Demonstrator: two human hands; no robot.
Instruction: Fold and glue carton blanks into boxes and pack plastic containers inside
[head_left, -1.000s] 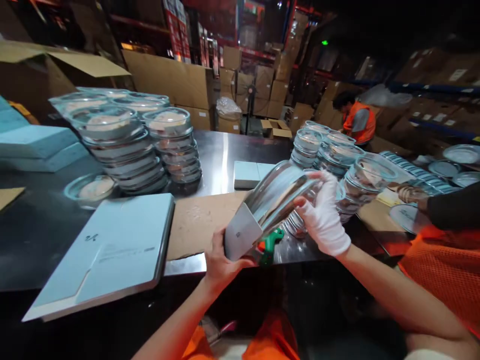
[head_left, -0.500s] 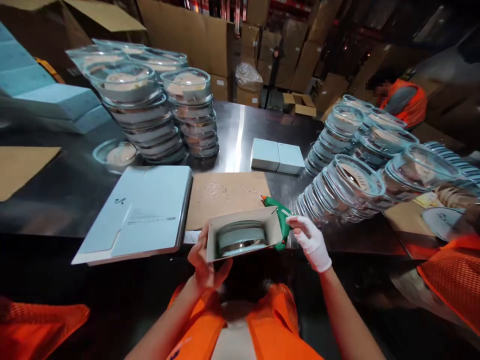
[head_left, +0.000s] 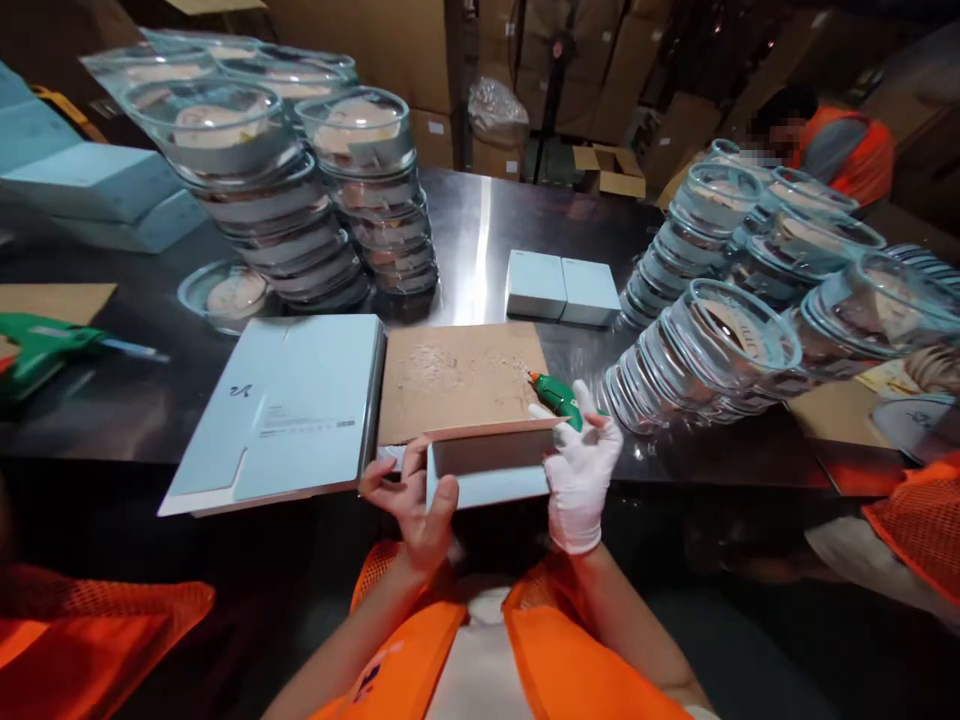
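Note:
A small light-blue cardboard box point(head_left: 487, 490) is held in front of me at the table's near edge, tilted so that its dark upper side shows. My bare left hand point(head_left: 416, 505) grips its left end, thumb on the near face. My white-gloved right hand point(head_left: 583, 480) closes on its right end, some fingers raised. Just beyond that hand lies a green glue gun point(head_left: 559, 397) with an orange tip, its handle hidden. A brown cardboard sheet point(head_left: 465, 375) with dried glue strands lies behind the box. To its left is a stack of flat light-blue cartons point(head_left: 307, 400).
Tall stacks of glass dishes point(head_left: 277, 215) stand at the left, with more glass stacks point(head_left: 697, 350) at the right. Two small blue boxes point(head_left: 562, 287) sit mid-table. Another green glue gun point(head_left: 52, 350) is at far left. A co-worker in an orange vest point(head_left: 851, 155) is beyond the table.
My right hand has come in to the box's right end. The box has tilted, so the glass dish inside it no longer shows. A second glue gun has appeared at far left.

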